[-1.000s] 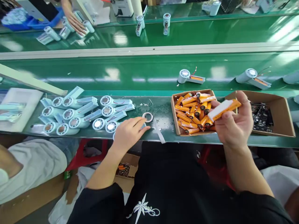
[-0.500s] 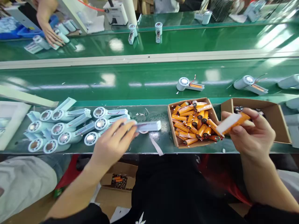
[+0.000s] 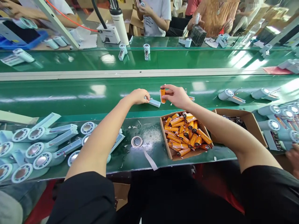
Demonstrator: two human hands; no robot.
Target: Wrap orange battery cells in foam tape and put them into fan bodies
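Note:
Over the green conveyor belt (image 3: 77, 90), my left hand (image 3: 139, 97) is closed around a light-blue plastic housing (image 3: 154, 103). Its narrow handle sticks out to the right; my fingers cover the other end. My right hand (image 3: 175, 95) pinches an orange cylindrical battery (image 3: 163, 92) upright between thumb and fingers. A white strip shows along the battery's side. The battery is just past the handle's right end; whether they touch I cannot tell. Below my right forearm sits a cardboard box (image 3: 166, 146) of similar orange batteries.
Several light-blue housings (image 3: 35, 149) lie at the left of the bench. A tape roll (image 3: 136, 142) and a white strip (image 3: 150, 159) lie mid-bench. A second cardboard box (image 3: 253, 126) is on the right. Housings (image 3: 226, 94) rest on the belt. Co-workers sit opposite; another person's hand (image 3: 293, 158) is at far right.
Both hands have moved forward from the bench to the belt, the left with the housing, the right leftward with the battery, now upright. The tape roll is uncovered. The view has tilted up.

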